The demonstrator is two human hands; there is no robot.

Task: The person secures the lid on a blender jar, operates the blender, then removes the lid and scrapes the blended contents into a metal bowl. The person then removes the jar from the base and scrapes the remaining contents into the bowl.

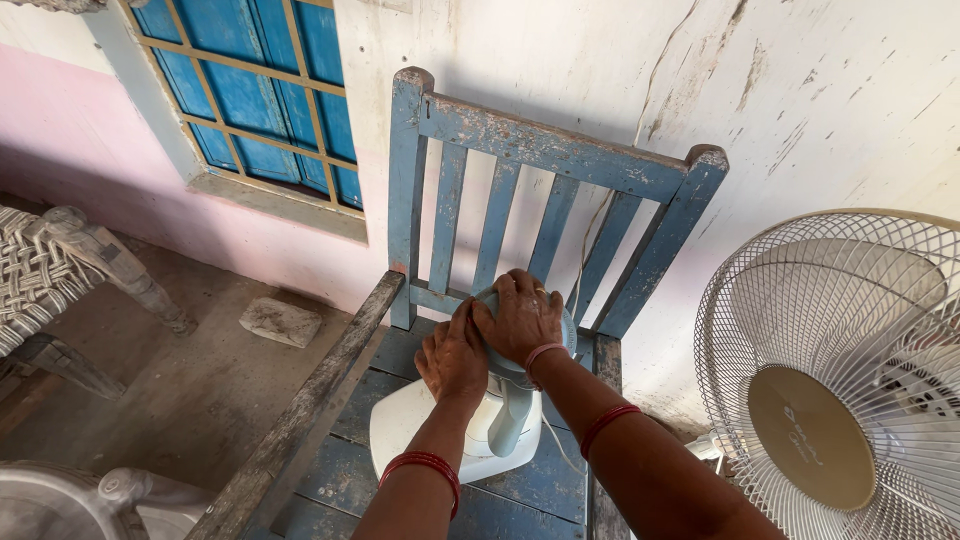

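Note:
A small pale table fan body stands on the seat of a blue wooden chair (pixel 560 160). Its white base (pixel 400 430) rests on the seat slats and its grey-blue neck (pixel 512 420) rises to a round motor head (pixel 570 335). My right hand (pixel 520 315) is cupped over the top of that head, gripping it. My left hand (pixel 452 355) presses against the head's left side, fingers curled on it. Red bangles circle both wrists. The front of the head is hidden under my hands.
A round white wire fan guard (pixel 850 300) with a tan centre disc stands at the right. A thin cord (pixel 590 240) hangs by the chair back. At left are a woven cot (pixel 40 270), a stone block (pixel 280 322), a blue window (pixel 260 90), and a white plastic chair (pixel 70 500).

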